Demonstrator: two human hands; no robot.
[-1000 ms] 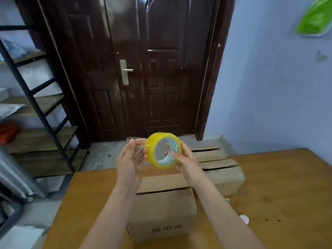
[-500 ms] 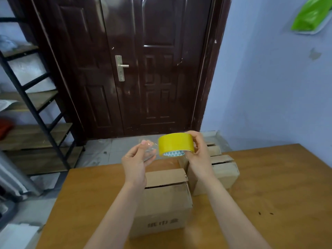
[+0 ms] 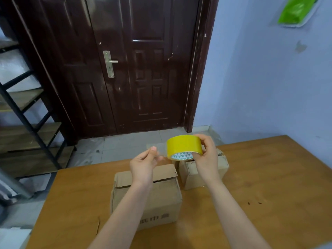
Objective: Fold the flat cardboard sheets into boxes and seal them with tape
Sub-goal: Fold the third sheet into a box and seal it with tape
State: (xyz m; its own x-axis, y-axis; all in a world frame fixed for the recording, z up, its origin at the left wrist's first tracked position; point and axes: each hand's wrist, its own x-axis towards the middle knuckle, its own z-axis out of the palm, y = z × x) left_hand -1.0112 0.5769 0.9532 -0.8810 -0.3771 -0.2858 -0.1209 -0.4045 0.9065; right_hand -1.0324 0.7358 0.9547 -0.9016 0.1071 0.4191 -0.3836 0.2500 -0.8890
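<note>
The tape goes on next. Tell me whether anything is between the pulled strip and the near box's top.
Nothing visible is. The strip runs between the left hand and the roll in the right hand, above the near box.

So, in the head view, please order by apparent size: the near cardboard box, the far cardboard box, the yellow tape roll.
1. Near cardboard box, largest.
2. Far cardboard box, though hands hide part and distance shrinks it.
3. Yellow tape roll, smallest.

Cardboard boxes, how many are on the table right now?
2. The nearer box sits under the left forearm; the farther box stands just behind it to the right, partly hidden by the right hand. More could be hidden.
</note>
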